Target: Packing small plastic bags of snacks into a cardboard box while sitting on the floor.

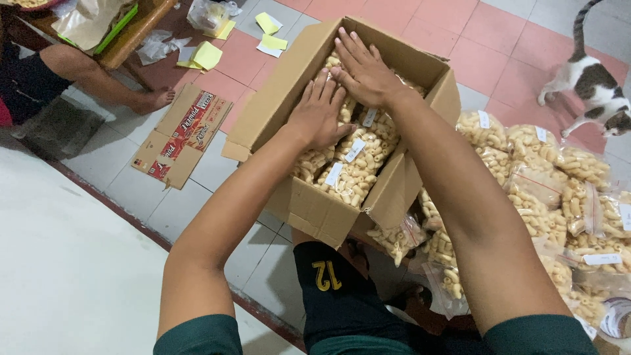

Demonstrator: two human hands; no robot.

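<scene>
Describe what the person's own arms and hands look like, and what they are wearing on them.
Both arms are bare from the upper arm down, ending in short dark green sleeves at the shoulders. The left hand and right hand wear no gloves, and no rings, watch or bracelets show. The fingernails are short and unpainted.

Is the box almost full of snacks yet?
Nearly: snack bags already fill the box close to its rim. The left hand and right hand press flat on the top bags. A pile of bags on the floor is still unpacked.
</scene>
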